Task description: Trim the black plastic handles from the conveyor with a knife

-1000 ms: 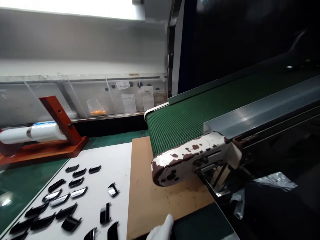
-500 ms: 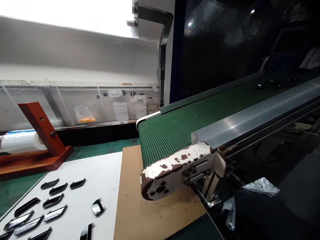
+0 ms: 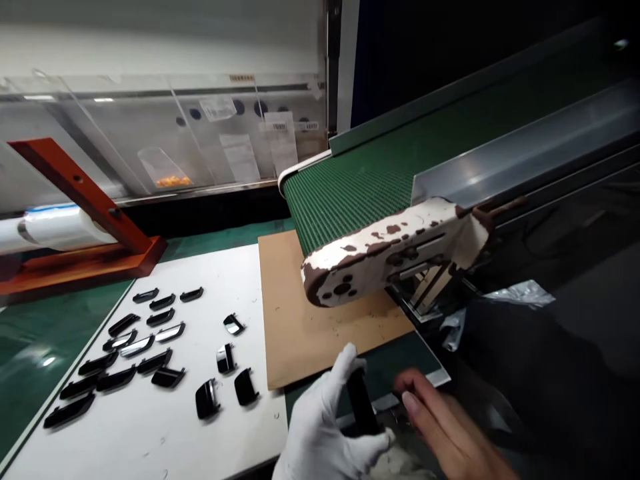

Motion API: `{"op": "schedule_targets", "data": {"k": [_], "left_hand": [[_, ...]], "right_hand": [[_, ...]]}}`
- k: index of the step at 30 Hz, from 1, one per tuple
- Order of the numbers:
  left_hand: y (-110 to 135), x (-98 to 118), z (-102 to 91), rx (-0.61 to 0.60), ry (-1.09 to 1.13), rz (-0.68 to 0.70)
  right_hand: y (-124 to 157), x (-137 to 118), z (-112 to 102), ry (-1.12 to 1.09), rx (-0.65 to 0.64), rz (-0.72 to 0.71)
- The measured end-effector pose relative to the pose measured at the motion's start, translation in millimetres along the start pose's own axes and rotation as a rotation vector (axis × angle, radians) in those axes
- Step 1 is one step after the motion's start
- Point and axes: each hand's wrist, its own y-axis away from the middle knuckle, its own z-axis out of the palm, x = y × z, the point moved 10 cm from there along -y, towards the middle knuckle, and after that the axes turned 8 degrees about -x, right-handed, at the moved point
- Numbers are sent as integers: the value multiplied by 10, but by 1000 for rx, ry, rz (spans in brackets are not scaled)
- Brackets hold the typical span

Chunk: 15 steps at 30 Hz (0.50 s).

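Observation:
In a white glove, my left hand [image 3: 325, 427] grips a black plastic part [image 3: 361, 400] between thumb and fingers, near the table's front edge. My bare right hand [image 3: 443, 420] is just to the right of that part, its thumb and index finger pinched together. Something small and dark may be at the fingertips, but I cannot make it out. Several similar glossy black parts lie on the white sheet to the left, among them a small squarish part [image 3: 246, 387] and a longer part [image 3: 69, 410].
A green conveyor belt [image 3: 360, 193] slopes up to the right, its chipped white end frame [image 3: 380, 247] above a brown cardboard sheet [image 3: 290, 333] with small scraps. An orange stand [image 3: 85, 200] holds a clear film roll [image 3: 65, 227]. Clear bins hold a bag of orange bits [image 3: 173, 180].
My view has tipped downward. Both hands have come into view at the bottom, the left one with a black plastic part. The dark pieces far up the belt are out of sight.

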Motion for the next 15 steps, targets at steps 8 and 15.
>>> {"op": "schedule_targets", "data": {"k": [8,15], "left_hand": [[28,178,-55,11,140,-7],[35,217,79,-67,554,-214]], "right_hand": [[-80,-629,76,108,-379,-152],[-37,-941,133,464,-301,-257]]}}
